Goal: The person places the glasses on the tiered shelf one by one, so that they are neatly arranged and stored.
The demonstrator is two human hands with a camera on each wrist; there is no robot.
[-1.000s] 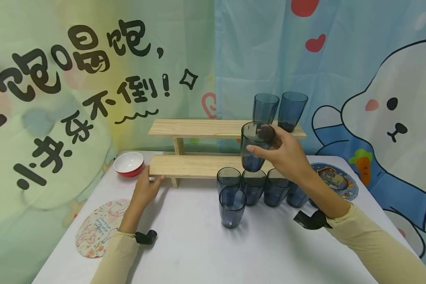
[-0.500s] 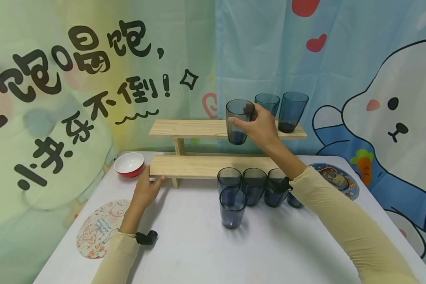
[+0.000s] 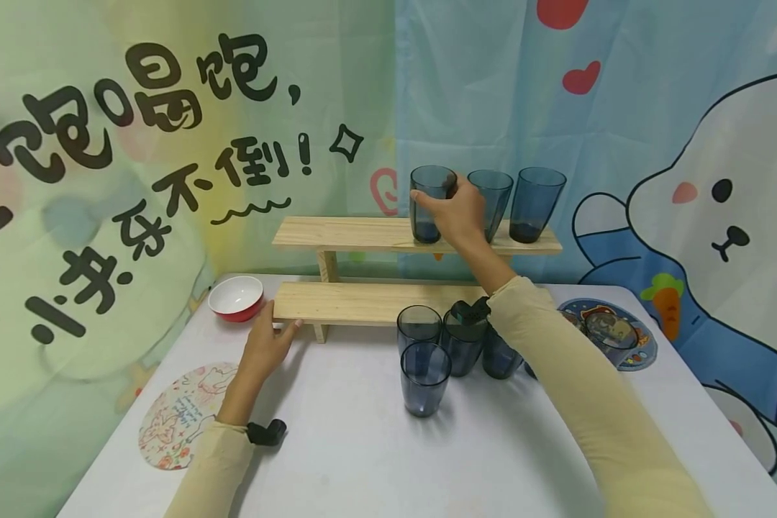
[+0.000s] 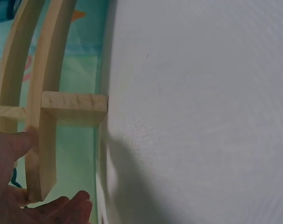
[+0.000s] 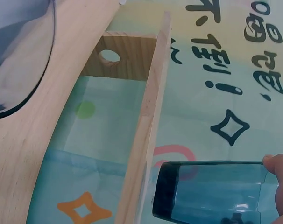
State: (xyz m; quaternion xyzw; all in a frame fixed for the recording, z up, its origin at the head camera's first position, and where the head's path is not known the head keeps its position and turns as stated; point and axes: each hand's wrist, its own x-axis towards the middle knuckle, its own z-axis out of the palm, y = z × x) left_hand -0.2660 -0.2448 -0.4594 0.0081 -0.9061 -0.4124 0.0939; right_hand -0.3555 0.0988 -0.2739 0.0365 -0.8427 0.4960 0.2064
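A two-tier wooden shelf (image 3: 343, 303) stands at the back of the table. At its upper tier, my right hand (image 3: 460, 214) grips a blue drinking glass (image 3: 424, 208), upright, thumb on the near side. To the right stand two more blue glasses (image 3: 536, 205), one partly behind the hand. The left hand (image 3: 268, 350) holds the left end of the lower tier; in the left wrist view its thumb (image 4: 21, 142) presses the board's front edge. In the right wrist view the held glass (image 5: 216, 191) has its base close to the upper board (image 5: 144, 126).
Several blue glasses (image 3: 424, 381) stand on the table before the lower tier, some hidden by the right sleeve. A red-and-white bowl (image 3: 236, 296) sits at back left, near a floral round mat (image 3: 184, 424). Another glass (image 3: 611, 337) is on a blue round mat (image 3: 647, 354).
My right hand has carried the glass up and left from above the table glasses, then down to the upper tier. The left hand has stayed at the shelf's end.
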